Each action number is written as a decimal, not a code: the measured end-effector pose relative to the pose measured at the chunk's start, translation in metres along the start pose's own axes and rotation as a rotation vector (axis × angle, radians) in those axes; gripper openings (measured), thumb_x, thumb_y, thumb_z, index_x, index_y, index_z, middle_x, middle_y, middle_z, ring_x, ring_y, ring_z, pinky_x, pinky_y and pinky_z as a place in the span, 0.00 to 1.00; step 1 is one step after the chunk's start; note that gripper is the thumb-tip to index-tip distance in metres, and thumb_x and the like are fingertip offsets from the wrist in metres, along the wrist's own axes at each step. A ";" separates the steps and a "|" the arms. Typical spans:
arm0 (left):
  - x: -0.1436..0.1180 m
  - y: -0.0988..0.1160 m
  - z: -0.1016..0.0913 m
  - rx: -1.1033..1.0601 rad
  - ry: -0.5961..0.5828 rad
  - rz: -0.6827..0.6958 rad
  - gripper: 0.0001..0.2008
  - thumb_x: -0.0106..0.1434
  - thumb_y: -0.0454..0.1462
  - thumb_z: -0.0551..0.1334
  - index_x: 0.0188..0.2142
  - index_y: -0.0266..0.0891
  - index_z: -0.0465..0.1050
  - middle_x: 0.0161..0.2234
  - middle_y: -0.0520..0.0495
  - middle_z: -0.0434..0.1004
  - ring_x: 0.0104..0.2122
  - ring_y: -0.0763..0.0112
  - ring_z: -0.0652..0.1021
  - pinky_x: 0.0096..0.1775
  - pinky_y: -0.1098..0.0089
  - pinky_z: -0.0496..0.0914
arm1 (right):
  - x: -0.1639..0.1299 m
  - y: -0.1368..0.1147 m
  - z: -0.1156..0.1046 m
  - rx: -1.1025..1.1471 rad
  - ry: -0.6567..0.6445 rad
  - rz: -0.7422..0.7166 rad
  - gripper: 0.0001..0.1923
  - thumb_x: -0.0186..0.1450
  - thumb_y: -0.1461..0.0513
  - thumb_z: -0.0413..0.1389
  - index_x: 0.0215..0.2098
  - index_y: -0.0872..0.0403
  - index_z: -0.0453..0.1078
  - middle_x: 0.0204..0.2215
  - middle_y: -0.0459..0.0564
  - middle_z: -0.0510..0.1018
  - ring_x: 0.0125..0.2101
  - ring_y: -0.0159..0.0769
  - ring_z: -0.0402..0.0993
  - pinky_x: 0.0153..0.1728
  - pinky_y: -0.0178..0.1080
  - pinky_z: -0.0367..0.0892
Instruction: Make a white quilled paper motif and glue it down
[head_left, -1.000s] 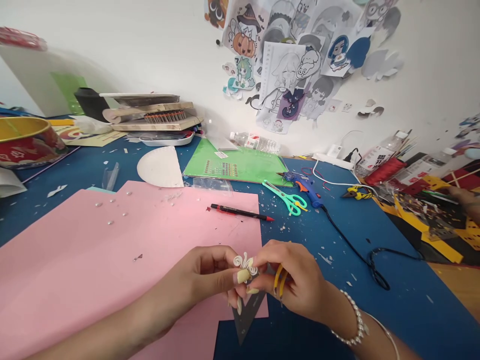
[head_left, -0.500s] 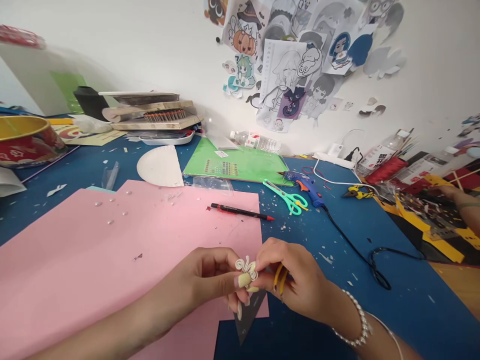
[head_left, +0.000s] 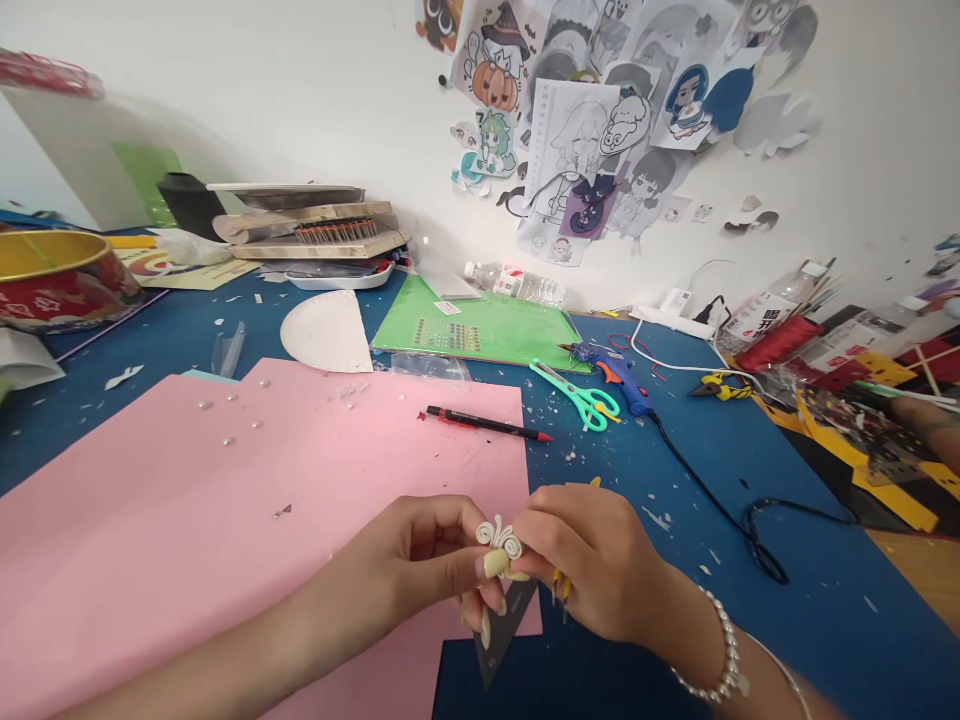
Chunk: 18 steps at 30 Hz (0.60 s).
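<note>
In the middle of the head view, my left hand [head_left: 431, 560] pinches a small white ornament [head_left: 498, 538] of curled wire or cord, with a spiral on each side, between thumb and fingers. My right hand [head_left: 589, 555] is closed at the ornament's right side, its fingertips touching the lower right spiral. Tucked in the right hand is a slim yellow tool [head_left: 558, 582] that looks like tweezers, its thin points facing down and most of it hidden. Below both hands, a dark grey triangular ruler [head_left: 501, 632] lies partly covered.
Pink sheets [head_left: 360, 500] carry a black marker [head_left: 487, 424] and several pearl beads [head_left: 228, 441]. Beyond lie green scissors [head_left: 574, 393], a blue glue gun [head_left: 619, 378] with its black cord, and yellow pliers [head_left: 724, 387]. Another person's hand [head_left: 926, 420] is at the right edge.
My right hand has turned over the ornament, its back now facing up and the yellow tool more hidden. The white ornament shows both spirals more fully. My left hand keeps its pinch.
</note>
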<state>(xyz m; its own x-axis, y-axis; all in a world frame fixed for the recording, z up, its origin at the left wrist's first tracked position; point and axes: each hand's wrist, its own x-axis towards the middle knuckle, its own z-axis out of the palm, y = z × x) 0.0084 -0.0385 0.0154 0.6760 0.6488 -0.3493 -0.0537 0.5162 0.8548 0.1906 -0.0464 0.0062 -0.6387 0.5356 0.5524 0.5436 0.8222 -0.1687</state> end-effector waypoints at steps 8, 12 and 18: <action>-0.001 0.003 0.002 -0.004 0.015 -0.004 0.08 0.52 0.38 0.62 0.24 0.34 0.68 0.21 0.52 0.74 0.21 0.75 0.73 0.27 0.74 0.66 | 0.001 -0.004 -0.002 -0.105 0.024 -0.050 0.07 0.63 0.62 0.42 0.33 0.55 0.60 0.19 0.45 0.65 0.18 0.29 0.57 0.19 0.34 0.50; -0.002 0.002 0.002 0.005 0.018 0.019 0.08 0.52 0.38 0.62 0.25 0.35 0.68 0.21 0.52 0.74 0.20 0.75 0.73 0.26 0.74 0.66 | 0.001 -0.006 -0.001 -0.130 0.052 -0.059 0.07 0.63 0.63 0.42 0.32 0.55 0.60 0.18 0.45 0.66 0.18 0.30 0.58 0.19 0.34 0.50; -0.001 -0.002 0.001 0.020 -0.003 0.058 0.07 0.54 0.37 0.60 0.26 0.35 0.67 0.22 0.52 0.73 0.21 0.74 0.73 0.27 0.74 0.66 | 0.001 -0.007 0.000 -0.126 0.058 -0.051 0.05 0.62 0.64 0.43 0.32 0.56 0.59 0.18 0.46 0.67 0.18 0.30 0.57 0.19 0.35 0.50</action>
<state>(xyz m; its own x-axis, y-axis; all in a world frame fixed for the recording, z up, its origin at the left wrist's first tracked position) 0.0087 -0.0404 0.0142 0.6747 0.6753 -0.2981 -0.0782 0.4669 0.8808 0.1862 -0.0517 0.0078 -0.6367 0.4782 0.6049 0.5774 0.8156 -0.0370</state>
